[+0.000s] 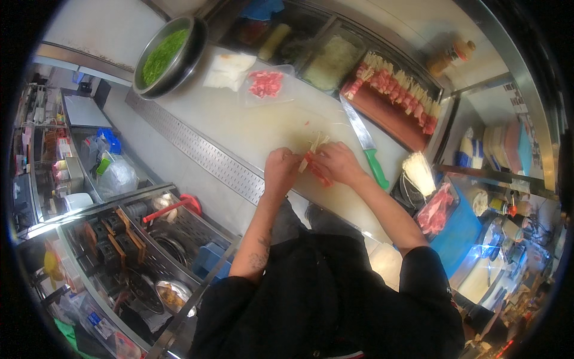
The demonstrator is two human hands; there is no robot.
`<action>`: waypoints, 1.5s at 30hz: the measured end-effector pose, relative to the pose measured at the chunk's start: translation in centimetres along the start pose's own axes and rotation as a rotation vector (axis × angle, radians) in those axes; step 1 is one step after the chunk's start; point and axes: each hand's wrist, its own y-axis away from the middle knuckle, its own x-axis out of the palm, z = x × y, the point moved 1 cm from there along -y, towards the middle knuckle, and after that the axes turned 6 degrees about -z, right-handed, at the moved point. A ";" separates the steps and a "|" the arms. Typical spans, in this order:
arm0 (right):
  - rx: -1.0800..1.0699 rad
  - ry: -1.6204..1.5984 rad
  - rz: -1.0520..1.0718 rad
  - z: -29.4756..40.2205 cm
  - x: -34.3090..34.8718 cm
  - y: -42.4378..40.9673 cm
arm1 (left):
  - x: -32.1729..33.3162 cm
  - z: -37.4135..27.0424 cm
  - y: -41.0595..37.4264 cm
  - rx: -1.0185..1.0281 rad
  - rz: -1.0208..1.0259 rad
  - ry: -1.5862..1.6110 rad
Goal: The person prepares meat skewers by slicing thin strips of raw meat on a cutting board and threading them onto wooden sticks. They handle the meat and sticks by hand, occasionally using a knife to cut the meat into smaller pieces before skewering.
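My left hand (283, 167) and my right hand (337, 162) meet above the white cutting board (273, 128). Their fingers grip a thin slice of raw red meat (321, 175) wrapped partly around a bundle of enoki mushrooms (319, 140). Pale mushroom stems poke out beyond the fingers, while a loose end of meat hangs toward my body. The fingertips partly hide the roll. To the right of my right hand lies a knife with a green handle (376, 168), its blade pointing away from me. A small meat scrap (306, 122) lies farther up the board.
Finished-looking meat and enoki rolls line a reddish tray (381, 114) at the back right. Enoki (419, 172) and raw meat slices (436, 210) sit at the right. Chopped meat (265, 83) on plastic and a bowl of chopped greens (165, 57) stand at the back left.
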 end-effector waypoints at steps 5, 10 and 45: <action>-0.043 0.040 0.126 -0.4 1.0 -1.6 | 0.5 1.2 -0.7 0.122 0.081 -0.047; -0.078 0.006 0.361 -0.9 0.7 -3.6 | 0.6 1.2 -1.5 0.150 0.247 -0.151; -0.104 0.005 0.304 -1.5 1.1 -2.9 | -0.1 -0.3 -1.0 -0.165 0.218 -0.045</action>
